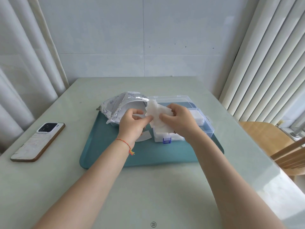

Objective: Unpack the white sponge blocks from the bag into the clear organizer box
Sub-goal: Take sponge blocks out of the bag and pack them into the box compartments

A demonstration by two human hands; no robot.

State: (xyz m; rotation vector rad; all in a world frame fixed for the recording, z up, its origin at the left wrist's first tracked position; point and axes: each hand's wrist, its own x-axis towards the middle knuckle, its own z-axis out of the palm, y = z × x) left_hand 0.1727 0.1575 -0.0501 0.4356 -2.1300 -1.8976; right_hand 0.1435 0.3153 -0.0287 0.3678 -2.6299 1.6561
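At the centre of the frame both hands hold a loose bunch of thin white sponge blocks (pixel 156 115). The left hand (pixel 133 123) pinches its lower left edge with curled fingers; the right hand (pixel 179 119) grips its right side, covering part of it. How many blocks are in the bunch cannot be made out. Behind the left hand lies the crumpled silver foil bag (pixel 120 104), mouth open, its inside hidden. The clear plastic organizer box (pixel 194 116) sits open on the teal tray (pixel 148 156), largely blocked by the right hand; white pieces show inside. A white phone (pixel 38 141) lies at the left.
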